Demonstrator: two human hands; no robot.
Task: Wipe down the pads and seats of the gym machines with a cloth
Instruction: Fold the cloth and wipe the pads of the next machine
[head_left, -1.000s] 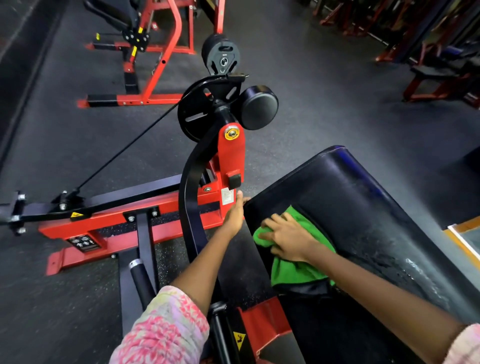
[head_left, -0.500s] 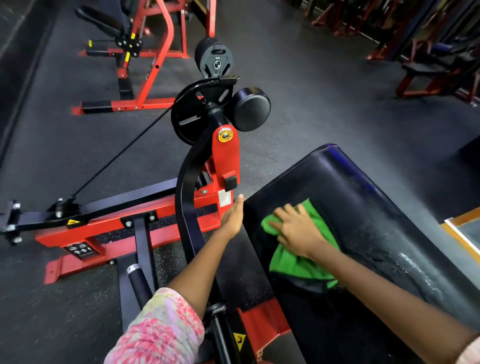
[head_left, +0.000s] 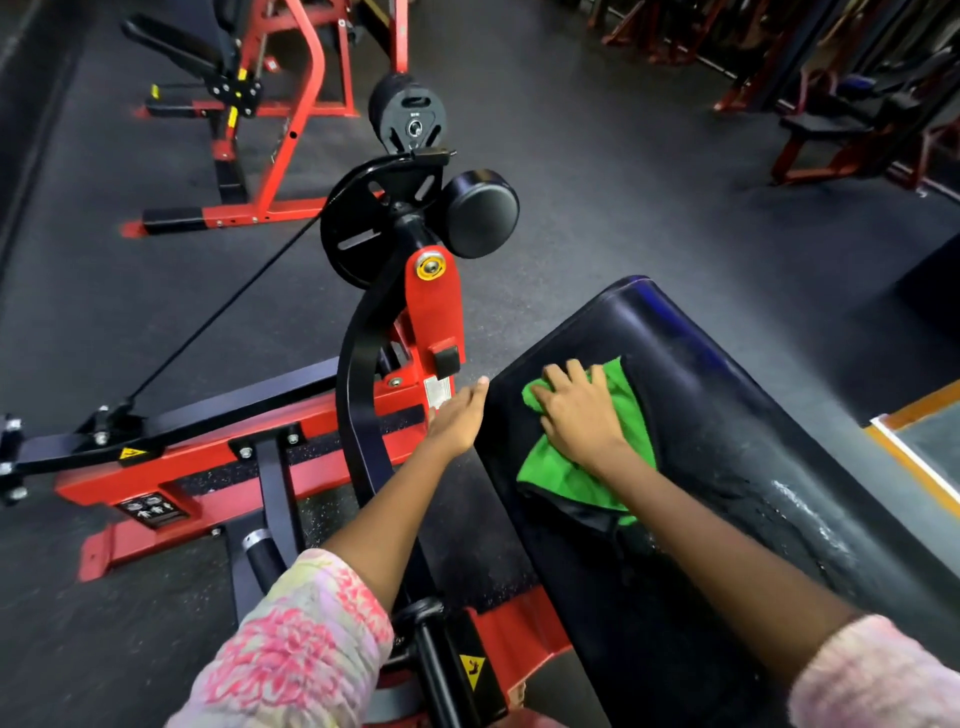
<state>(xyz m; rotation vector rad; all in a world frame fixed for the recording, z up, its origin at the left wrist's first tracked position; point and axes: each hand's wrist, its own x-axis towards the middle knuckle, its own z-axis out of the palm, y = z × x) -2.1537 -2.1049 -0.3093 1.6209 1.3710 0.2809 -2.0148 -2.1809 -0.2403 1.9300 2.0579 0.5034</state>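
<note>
Black pad (head_left: 717, 415) lay slanted at right, wet streaks on near side; red and black machine frame (head_left: 260, 447) stood left of it. Green cloth (head_left: 587, 467) lay on pad. Right hand (head_left: 582, 415) pressed on cloth, fingers spread, nearly flat. Left hand (head_left: 460, 415) rested at pad's left edge, fingers straight, held nothing

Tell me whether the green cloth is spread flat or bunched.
Bunched: the green cloth lies crumpled under the right hand on the black pad.
</note>
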